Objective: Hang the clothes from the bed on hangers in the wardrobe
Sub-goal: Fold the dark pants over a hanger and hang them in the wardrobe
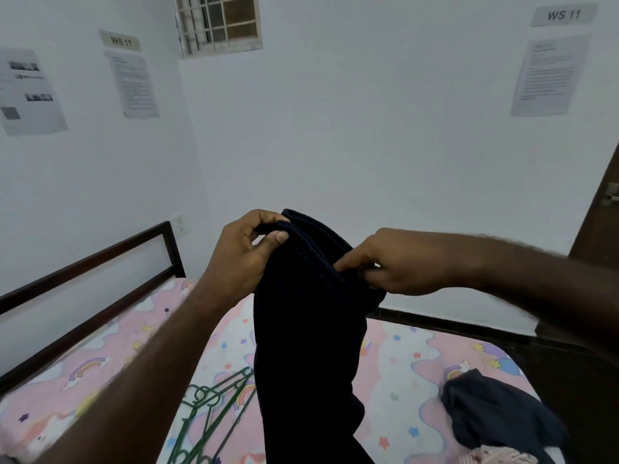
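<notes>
– Trousers, the dark ones: where are they?

– Held up over the bed, waistband at the top, the legs hanging straight down out of the bottom of the view.

– Who has hold of them?

– Both hands. The left hand pinches the waistband between thumb and curled fingers. The right hand grips the other side of the band with its fingers folded over the edge, the forefinger lying along it.

– And on the bed itself?

– Just left of the hanging legs lie some green hangers, flat on the pink sheet and overlapping. I cannot tell how many. To the right, well apart from them, sits a crumpled dark garment, and a bit of pink patterned cloth shows at the bottom edge just below it.

– Further back?

– A dark headboard runs along the left side of the bed, with a wall socket just beyond its end. White walls carry printed sheets under the labels "WS 17" and "WS 11". A barred window sits high up between them, and part of a brown door shows at the right edge.
</notes>
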`<state>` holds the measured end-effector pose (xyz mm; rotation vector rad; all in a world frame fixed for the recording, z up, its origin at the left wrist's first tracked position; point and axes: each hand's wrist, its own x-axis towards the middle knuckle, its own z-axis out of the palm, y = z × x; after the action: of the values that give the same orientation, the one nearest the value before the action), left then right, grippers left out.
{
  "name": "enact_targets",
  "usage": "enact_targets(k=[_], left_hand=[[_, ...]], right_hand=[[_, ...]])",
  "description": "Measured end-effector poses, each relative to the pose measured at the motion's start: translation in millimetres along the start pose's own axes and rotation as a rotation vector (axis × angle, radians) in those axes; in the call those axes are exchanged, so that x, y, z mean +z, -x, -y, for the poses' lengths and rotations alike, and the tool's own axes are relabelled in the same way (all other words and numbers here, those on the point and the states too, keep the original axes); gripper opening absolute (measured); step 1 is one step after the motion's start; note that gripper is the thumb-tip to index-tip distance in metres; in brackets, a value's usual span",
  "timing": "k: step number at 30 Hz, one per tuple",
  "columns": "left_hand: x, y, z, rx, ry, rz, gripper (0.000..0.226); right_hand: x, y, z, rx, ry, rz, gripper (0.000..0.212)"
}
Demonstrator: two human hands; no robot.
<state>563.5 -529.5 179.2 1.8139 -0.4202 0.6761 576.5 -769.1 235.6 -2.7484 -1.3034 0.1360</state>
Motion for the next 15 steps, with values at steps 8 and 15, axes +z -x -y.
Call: enact_targets(k=[8,15], left_hand=[[-1.6,16.7,9.1,-0.030,0.005,-0.035,0.018],[0.5,26.0,12.0,-0.051,0.079,-0.064,0.019]], right_hand=[[-0.4,8.0,-12.6,0.133,0.395,0.067,0.019],[9.0,-0.3,-33.1,-0.082,-0.094,-0.011,0.010]])
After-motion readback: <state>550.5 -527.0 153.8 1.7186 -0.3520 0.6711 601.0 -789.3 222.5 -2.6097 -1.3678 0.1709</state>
